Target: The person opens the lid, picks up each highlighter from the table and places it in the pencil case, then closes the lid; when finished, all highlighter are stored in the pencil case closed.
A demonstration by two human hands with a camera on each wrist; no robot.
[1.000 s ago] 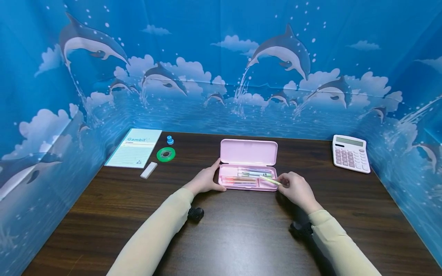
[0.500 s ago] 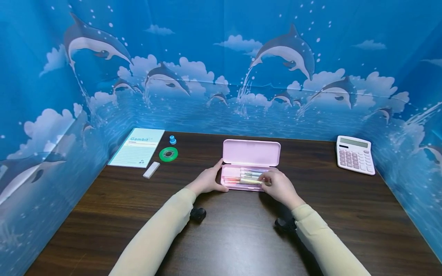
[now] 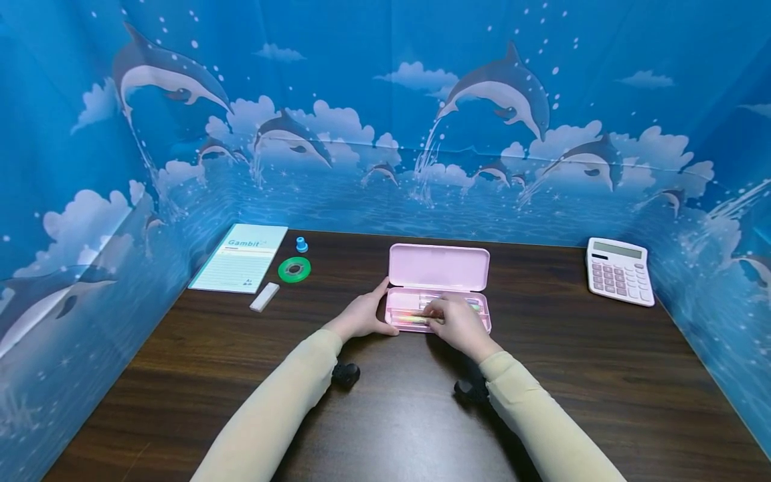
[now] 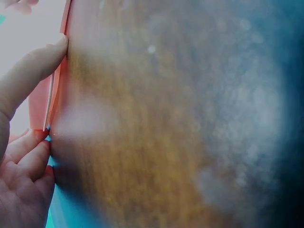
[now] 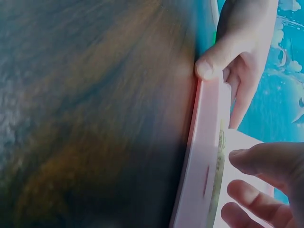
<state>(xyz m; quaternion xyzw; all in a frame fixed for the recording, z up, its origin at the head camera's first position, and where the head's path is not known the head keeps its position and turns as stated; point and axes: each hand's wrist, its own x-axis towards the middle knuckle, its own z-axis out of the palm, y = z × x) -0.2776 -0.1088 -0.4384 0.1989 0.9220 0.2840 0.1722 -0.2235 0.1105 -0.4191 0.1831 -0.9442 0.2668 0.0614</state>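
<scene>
Spanning the lower part of the head view, a dark wood-grain table point(image 3: 241, 375) with a smooth, slightly glossy top stands enclosed on three sides by a blue backdrop point(image 3: 385, 134) printed with dolphins, clouds and water. A pink, rounded-rectangular hard-shell pencil case point(image 3: 438, 268) lies near the table centre, its lid open and upright at the far side. The tray holds several slim pens point(image 3: 415, 318) lying lengthwise. The left hand point(image 3: 361, 316) grips the case's left end, thumb against the near edge, fingers curled round the side. The right hand point(image 3: 458, 321) rests over the tray, fingertips curled down onto the pens; whether it pinches one cannot be determined. At far left lie a lined notebook point(image 3: 241, 266), a green tape ring point(image 3: 294, 269), a small blue cylindrical object point(image 3: 301, 244) and a white eraser block point(image 3: 264, 296). A white calculator point(image 3: 619, 270) sits at far right.
</scene>
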